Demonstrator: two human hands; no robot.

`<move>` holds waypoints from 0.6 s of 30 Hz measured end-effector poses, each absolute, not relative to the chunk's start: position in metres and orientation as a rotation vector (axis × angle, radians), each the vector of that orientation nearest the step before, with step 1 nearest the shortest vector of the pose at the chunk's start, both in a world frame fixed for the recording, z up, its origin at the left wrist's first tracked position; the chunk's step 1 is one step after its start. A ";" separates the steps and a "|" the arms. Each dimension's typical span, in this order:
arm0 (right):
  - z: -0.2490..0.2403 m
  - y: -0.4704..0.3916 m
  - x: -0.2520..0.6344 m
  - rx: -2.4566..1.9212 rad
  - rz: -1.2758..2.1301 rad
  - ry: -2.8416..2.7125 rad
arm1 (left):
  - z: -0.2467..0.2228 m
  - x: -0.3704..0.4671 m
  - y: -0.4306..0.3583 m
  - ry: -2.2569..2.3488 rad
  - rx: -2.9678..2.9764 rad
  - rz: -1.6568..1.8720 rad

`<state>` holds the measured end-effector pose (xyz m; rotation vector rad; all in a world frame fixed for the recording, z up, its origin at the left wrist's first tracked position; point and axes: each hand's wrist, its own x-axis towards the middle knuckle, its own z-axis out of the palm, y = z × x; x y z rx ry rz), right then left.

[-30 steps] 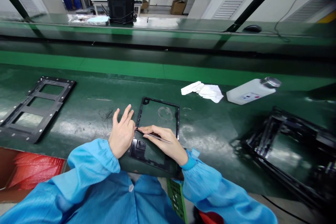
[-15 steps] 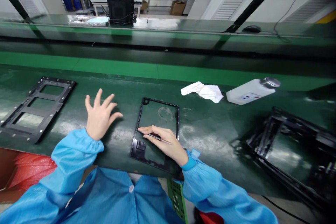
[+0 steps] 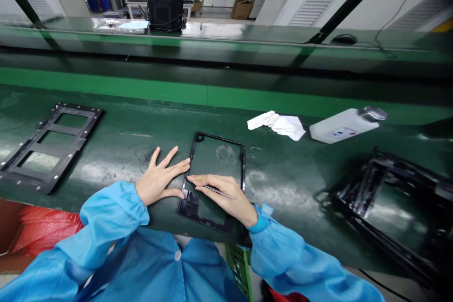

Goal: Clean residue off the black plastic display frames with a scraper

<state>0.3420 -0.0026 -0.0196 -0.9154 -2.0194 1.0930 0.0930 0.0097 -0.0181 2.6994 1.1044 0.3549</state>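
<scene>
A thin black rectangular frame (image 3: 243,165) lies flat on the green table in front of me. My right hand (image 3: 224,196) is closed around slim metal tweezers (image 3: 219,192), whose tip is at the frame's left side. Fingers spread, my left hand (image 3: 161,177) rests beside that same side, its fingertips at the frame's edge and nothing held in it. Some thin dark strands (image 3: 144,155) lie on the table just beyond my left hand.
A larger black plate with three openings (image 3: 65,153) lies at the left. Crumpled white cloth (image 3: 279,125) and a white bottle on its side (image 3: 343,126) are behind at the right. Stacked black frames (image 3: 368,226) fill the right side. A red-lined box (image 3: 46,231) sits below left.
My left hand has come down and right, from above the table to the frame's left edge. The dark strands now show where it was. My right hand stays nearly in place.
</scene>
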 end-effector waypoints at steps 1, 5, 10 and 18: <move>-0.020 -0.002 0.342 -0.924 1.091 -2.025 | -0.018 0.093 0.010 1.094 2.702 0.354; -0.021 -0.002 0.341 -0.954 1.052 -2.053 | -0.018 0.093 0.012 1.062 2.717 0.347; -0.021 -0.003 0.340 -0.970 1.010 -2.024 | -0.017 0.093 0.012 1.064 2.710 0.346; -0.024 -0.003 0.341 -0.946 1.111 -2.002 | -0.019 0.092 0.013 1.055 2.695 0.358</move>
